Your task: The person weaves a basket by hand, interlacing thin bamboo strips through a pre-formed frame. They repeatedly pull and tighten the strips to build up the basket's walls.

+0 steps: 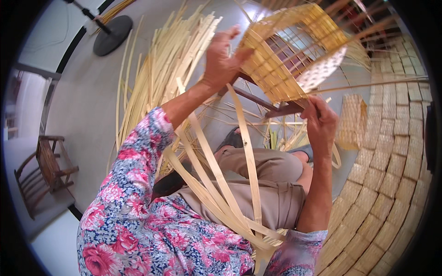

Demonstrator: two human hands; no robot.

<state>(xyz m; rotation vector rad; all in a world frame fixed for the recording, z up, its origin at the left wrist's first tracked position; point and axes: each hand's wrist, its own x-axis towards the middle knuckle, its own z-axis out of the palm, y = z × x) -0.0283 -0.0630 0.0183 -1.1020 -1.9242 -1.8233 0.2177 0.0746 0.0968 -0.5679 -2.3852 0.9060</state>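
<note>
A partly woven bamboo basket [262, 60] leans tilted at the upper right, its open grid of strips blurred and fanning outward at the top. My left hand [223, 60] is at its left side, fingers apart, the thumb against the woven edge. At the basket's lower corner my right hand [320, 115] is closed in a pinch; what lies between its fingertips is hidden. Long flat bamboo strips [218, 177] lie across my lap and under my left forearm. Part of a dark wooden stool or frame [285, 109] shows beneath the basket.
A large bundle of pale strips [161, 73] is spread on the floor ahead. Stacked woven pieces [368, 198] form rows along the right, with a small woven basket [352, 122] beside them. A wooden chair [48, 165] stands at left, a round black base [113, 36] at upper left.
</note>
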